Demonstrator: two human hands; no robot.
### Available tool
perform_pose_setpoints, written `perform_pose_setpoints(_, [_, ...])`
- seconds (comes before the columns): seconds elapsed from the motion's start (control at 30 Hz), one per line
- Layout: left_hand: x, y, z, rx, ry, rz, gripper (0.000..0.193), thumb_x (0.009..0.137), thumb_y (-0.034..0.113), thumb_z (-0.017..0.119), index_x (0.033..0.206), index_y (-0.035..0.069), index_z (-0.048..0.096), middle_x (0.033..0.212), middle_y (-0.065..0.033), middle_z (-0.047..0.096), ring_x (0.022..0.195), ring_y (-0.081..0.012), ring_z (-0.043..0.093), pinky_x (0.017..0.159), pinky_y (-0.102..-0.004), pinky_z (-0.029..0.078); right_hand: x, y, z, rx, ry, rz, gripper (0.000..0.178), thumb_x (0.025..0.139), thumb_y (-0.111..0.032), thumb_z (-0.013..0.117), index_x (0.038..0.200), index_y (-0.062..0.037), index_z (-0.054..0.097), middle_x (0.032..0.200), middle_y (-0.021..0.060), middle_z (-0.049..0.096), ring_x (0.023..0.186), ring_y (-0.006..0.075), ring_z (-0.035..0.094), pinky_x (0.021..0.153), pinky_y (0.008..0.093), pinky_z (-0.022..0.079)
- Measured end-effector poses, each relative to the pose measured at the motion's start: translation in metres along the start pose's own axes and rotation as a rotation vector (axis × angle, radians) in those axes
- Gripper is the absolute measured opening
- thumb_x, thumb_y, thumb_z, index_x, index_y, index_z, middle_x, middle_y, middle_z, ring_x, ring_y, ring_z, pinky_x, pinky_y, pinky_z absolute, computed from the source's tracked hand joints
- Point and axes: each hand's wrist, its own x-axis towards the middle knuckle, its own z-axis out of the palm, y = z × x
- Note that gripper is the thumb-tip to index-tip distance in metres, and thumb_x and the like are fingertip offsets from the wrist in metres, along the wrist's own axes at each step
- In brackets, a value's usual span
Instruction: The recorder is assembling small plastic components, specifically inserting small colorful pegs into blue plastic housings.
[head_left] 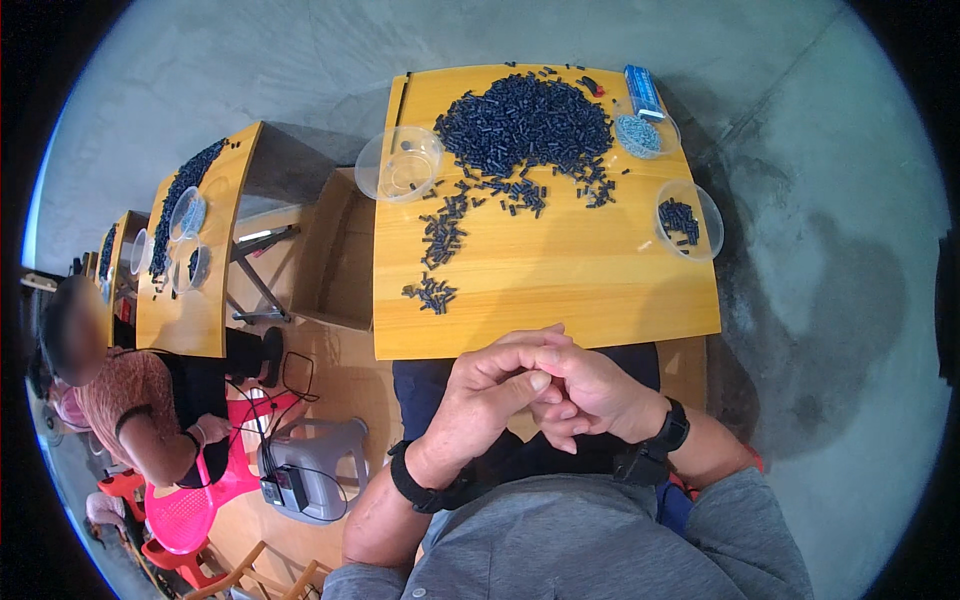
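Observation:
My left hand and my right hand meet over my lap, just off the near edge of the yellow table. Their fingers are curled and overlap one another, with the left thumb laid against the right fingers. Whatever may be between the fingertips is hidden. Beyond them lies a big heap of short black tubular pieces, with smaller clusters trailing toward the left front. A clear round tub at the right edge holds some black pieces. Another tub behind it contains small light-blue pieces.
A clear tub overhangs the left edge. A blue box rests at the far right corner, near a small red-and-black item. On the left are a cardboard box, a grey stool, loose cables and a seated person by another table.

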Motion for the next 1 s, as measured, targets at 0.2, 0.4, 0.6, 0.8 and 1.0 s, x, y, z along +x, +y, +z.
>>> perform_pose_setpoints(0.2, [0.001, -0.009, -0.011, 0.03, 0.016, -0.078, 0.018, 0.086, -0.005, 0.052, 0.098, -0.003, 0.065, 0.122, -0.0197, 0.057, 0.095, -0.0173, 0.062, 0.078, -0.0256, 0.051, 0.012, 0.028, 0.002, 0.292, 0.052, -0.052, 0.048, 0.095, -0.046, 0.041, 0.06, -0.0137, 0.036, 0.046, -0.0048, 0.03, 0.031, 0.0057, 0.034, 0.033, 0.0309, 0.045])
perform_pose_setpoints(0.4, [-0.005, -0.003, -0.018, 0.014, -0.009, -0.195, 0.015, 0.086, -0.003, 0.053, 0.095, -0.004, 0.065, 0.117, -0.0173, 0.059, 0.087, -0.0165, 0.062, 0.077, -0.0263, 0.052, 0.017, 0.039, -0.004, 0.353, -0.077, -0.036, 0.049, 0.096, -0.05, 0.038, 0.064, -0.0126, 0.039, 0.049, -0.0044, 0.033, 0.034, 0.006, 0.035, 0.038, 0.0333, 0.049])
perform_pose_setpoints(0.6, [-0.003, -0.002, -0.022, 0.012, -0.051, -0.137, 0.013, 0.086, -0.004, 0.053, 0.092, -0.005, 0.065, 0.097, -0.0095, 0.063, 0.077, -0.0122, 0.062, 0.072, -0.025, 0.053, 0.018, 0.038, -0.023, 0.324, -0.172, -0.022, 0.064, 0.094, -0.063, 0.025, 0.068, -0.0082, 0.047, 0.053, 0.0017, 0.039, 0.039, 0.012, 0.041, 0.045, 0.0379, 0.053])
perform_pose_setpoints(0.8, [-0.002, -0.012, -0.019, 0.016, 0.015, -0.149, 0.013, 0.087, -0.003, 0.053, 0.093, -0.006, 0.064, 0.097, -0.0076, 0.062, 0.074, -0.0112, 0.063, 0.065, -0.0232, 0.052, 0.017, 0.044, -0.028, 0.273, -0.151, -0.066, 0.065, 0.095, -0.061, 0.024, 0.072, -0.0056, 0.049, 0.055, 0.0036, 0.041, 0.039, 0.0132, 0.041, 0.045, 0.0378, 0.054])
perform_pose_setpoints(1.0, [0.01, -0.037, -0.013, 0.064, 0.079, -0.029, 0.025, 0.087, -0.001, 0.056, 0.112, -0.005, 0.059, 0.099, -0.0115, 0.064, 0.087, -0.0152, 0.062, 0.08, -0.0276, 0.051, 0.004, 0.034, -0.03, 0.231, 0.188, -0.142, 0.047, 0.099, -0.041, 0.036, 0.075, -0.0053, 0.053, 0.055, 0.0007, 0.045, 0.04, 0.0093, 0.044, 0.037, 0.0273, 0.046])
